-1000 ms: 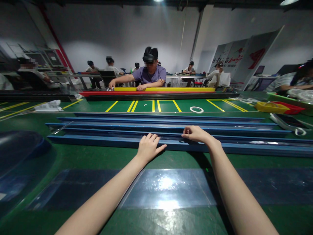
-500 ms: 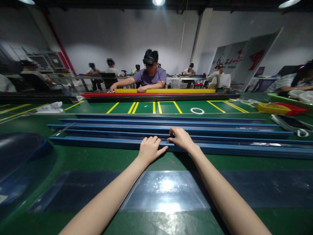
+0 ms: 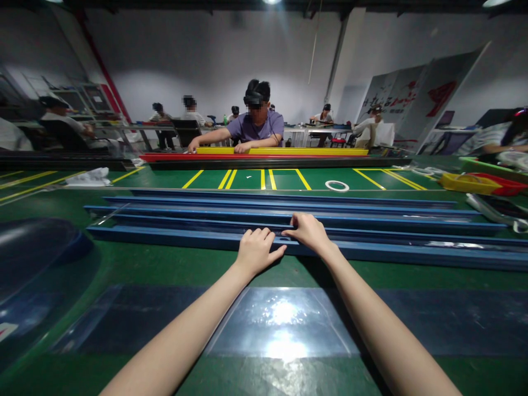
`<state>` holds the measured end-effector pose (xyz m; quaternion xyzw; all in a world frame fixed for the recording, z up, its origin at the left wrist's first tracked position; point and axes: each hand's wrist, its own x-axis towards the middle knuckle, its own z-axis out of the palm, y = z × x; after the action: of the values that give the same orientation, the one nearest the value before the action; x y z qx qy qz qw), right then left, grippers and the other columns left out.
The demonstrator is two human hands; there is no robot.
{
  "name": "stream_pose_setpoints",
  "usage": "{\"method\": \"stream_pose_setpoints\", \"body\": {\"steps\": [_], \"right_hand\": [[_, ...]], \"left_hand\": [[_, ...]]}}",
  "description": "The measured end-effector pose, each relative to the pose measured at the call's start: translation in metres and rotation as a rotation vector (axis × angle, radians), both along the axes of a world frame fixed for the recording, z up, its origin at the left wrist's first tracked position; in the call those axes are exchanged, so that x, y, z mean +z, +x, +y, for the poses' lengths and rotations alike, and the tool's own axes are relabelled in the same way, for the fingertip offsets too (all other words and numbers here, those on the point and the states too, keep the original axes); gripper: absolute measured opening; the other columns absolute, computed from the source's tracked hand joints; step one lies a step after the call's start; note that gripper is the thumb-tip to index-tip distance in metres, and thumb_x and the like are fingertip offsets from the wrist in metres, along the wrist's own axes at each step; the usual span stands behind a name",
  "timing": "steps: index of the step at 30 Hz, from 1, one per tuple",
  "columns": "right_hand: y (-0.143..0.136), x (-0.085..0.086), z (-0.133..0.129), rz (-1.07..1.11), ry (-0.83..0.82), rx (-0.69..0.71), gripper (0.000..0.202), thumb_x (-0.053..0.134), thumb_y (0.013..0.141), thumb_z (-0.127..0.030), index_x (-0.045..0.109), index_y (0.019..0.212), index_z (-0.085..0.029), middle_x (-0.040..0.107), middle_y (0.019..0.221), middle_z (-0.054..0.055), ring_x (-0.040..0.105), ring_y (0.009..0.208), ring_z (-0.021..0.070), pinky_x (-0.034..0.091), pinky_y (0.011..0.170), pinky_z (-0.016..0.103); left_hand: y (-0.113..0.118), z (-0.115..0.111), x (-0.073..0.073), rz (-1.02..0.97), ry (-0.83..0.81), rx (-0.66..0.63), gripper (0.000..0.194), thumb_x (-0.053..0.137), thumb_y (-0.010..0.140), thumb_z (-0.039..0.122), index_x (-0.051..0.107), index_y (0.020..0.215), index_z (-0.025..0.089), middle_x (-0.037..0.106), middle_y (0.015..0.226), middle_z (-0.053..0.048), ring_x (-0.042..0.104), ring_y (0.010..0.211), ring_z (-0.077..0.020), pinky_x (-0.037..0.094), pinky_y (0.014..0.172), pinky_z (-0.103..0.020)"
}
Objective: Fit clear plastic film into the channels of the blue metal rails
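Across the green table lies a long blue channel (image 3: pixel 173 236), the nearest of several. My left hand (image 3: pixel 258 250) rests on it near the middle, its fingers hooked over the front wall and its thumb on the outer face. Just to the right, my right hand (image 3: pixel 307 231) is closed, thumb and fingertips brought together in the trough. What those fingers pinch, if anything, is too small to make out. A dark oval spot shows in the channel between the two hands. Behind lie more blue channels (image 3: pixel 198 213), parallel to the first.
A shiny clear sheet (image 3: pixel 165 319) lies under my forearms. Left is a dark blue, plastic-looking object (image 3: pixel 37 258). Beyond are a white ring (image 3: pixel 337 186), a phone-like device (image 3: pixel 497 206) and a yellow tray (image 3: pixel 470 183). Opposite, a co-worker (image 3: pixel 259 129) handles yellow, red and black rails.
My view has shifted slightly, so the scene sits a little further right. Both hands stay at nearly the same spot on the blue channel; the dark oval spot between them now shows more clearly.
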<state>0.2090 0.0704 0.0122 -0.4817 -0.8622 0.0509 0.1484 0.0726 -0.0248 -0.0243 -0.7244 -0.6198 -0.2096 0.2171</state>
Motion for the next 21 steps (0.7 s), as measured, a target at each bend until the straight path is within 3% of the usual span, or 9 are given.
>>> {"method": "stream_pose_setpoints", "body": {"steps": [12,18,21], "right_hand": [[-0.0006,0.0007,-0.0006,-0.019,-0.001,-0.009,0.023,0.061,0.067,-0.042,0.054,0.073,-0.021,0.063,0.078,0.003,0.057,0.073,0.0178,0.029,0.051,0.023],[0.0041,0.0032,0.0031,0.0,-0.031,0.042,0.014,0.061,0.069,-0.033,0.056,0.074,-0.021,0.063,0.08,0.003,0.056,0.073,0.0159,0.031,0.053,0.022],[0.0068,0.0026,0.0068,0.053,-0.085,0.083,0.017,0.059,0.071,-0.037,0.057,0.072,-0.02,0.063,0.075,0.002,0.055,0.069,0.0143,0.032,0.054,0.021]], "left_hand": [[0.0,0.0,0.0,0.003,0.004,0.002,0.037,0.04,0.082,0.048,0.058,0.076,0.017,0.059,0.076,-0.006,0.053,0.074,-0.0193,0.031,0.063,-0.032],[-0.0003,0.0,0.0,0.005,0.004,0.002,0.036,0.039,0.081,0.048,0.058,0.077,0.018,0.06,0.077,-0.006,0.052,0.073,-0.019,0.032,0.064,-0.032],[-0.0002,0.0001,-0.0001,0.014,0.001,0.008,0.037,0.039,0.082,0.049,0.058,0.076,0.018,0.06,0.076,-0.006,0.052,0.074,-0.0192,0.032,0.064,-0.032]]}}
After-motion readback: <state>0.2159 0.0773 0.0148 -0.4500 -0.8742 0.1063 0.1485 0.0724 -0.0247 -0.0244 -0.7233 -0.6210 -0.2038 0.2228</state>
